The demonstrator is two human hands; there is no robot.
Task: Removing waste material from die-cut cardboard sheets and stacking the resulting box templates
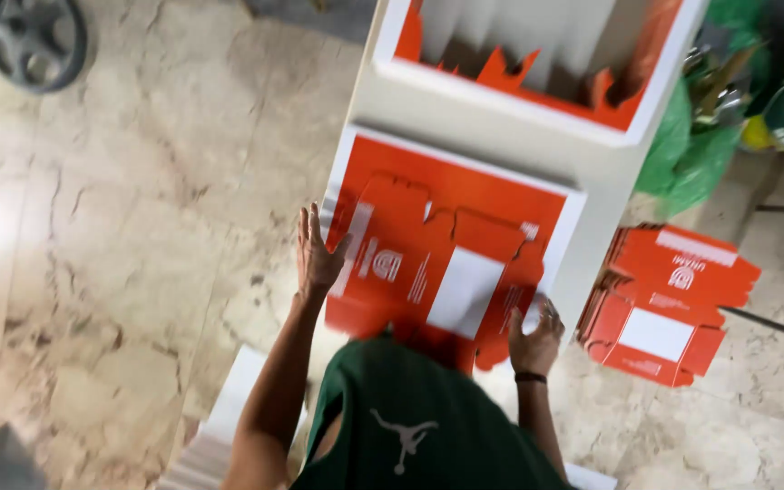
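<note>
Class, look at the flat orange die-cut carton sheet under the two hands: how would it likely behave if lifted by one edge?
The orange carton sheet lies thin and flat, so it is probably light and would likely sag or flex. Its cut flaps may hinge along the creases. The left hand and right hand both rest on its edges, hinting it may slide.

Single head-worn view, steeply downward and near, over white table [501, 127] and marble floor [138, 227].
</note>
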